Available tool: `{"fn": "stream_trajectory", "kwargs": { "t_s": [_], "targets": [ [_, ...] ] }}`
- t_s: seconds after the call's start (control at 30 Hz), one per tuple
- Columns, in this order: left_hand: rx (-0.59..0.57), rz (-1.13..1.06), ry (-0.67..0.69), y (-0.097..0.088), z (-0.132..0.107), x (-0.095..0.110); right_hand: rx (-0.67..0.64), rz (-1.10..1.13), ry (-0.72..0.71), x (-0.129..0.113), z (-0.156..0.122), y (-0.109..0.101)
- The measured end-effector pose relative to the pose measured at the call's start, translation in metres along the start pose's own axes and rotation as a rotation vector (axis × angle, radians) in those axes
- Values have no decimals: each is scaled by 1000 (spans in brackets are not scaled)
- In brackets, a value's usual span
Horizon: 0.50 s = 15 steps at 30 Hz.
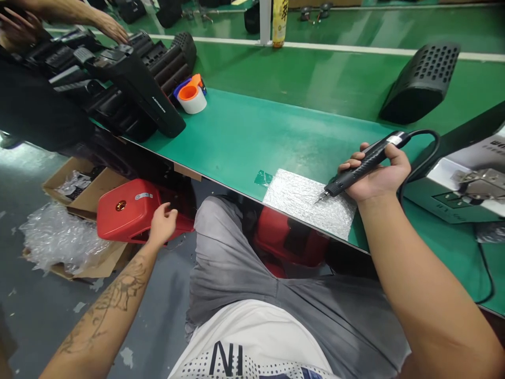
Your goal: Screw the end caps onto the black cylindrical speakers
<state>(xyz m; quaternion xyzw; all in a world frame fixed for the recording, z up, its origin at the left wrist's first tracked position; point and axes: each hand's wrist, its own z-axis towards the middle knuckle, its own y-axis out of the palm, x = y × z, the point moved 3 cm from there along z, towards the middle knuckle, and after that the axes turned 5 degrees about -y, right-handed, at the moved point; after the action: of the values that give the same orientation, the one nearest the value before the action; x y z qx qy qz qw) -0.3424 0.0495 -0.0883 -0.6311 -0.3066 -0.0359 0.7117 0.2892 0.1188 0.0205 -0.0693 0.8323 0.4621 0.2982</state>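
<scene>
My right hand (379,176) is closed around a black electric screwdriver (365,163), its tip resting on a silvery foam pad (303,202) at the near edge of the green bench. A black cable (424,152) runs from the tool's rear. My left hand (162,223) reaches down below the bench and touches the right edge of a red plastic stool (130,210); its fingers curl against the stool, but whether they grip it I cannot make out.
Another person's hands (110,26) rest on a stack of black plastic housings (130,79) at the far left. A tape dispenser (192,95) stands beside them. A black perforated housing (422,79), a grey machine (461,184), cardboard boxes (84,195) and plastic wrap (55,239) surround me.
</scene>
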Motion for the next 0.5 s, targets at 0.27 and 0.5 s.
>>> {"fn": "stream_trajectory", "kwargs": {
  "t_s": [0.27, 0.5],
  "targets": [
    [-98, -217, 300, 24, -66, 42, -3, 5, 3, -1, 0, 0],
    [-198, -197, 390, 20, -58, 64, -7, 9, -1, 0, 0, 0]
  ]
}}
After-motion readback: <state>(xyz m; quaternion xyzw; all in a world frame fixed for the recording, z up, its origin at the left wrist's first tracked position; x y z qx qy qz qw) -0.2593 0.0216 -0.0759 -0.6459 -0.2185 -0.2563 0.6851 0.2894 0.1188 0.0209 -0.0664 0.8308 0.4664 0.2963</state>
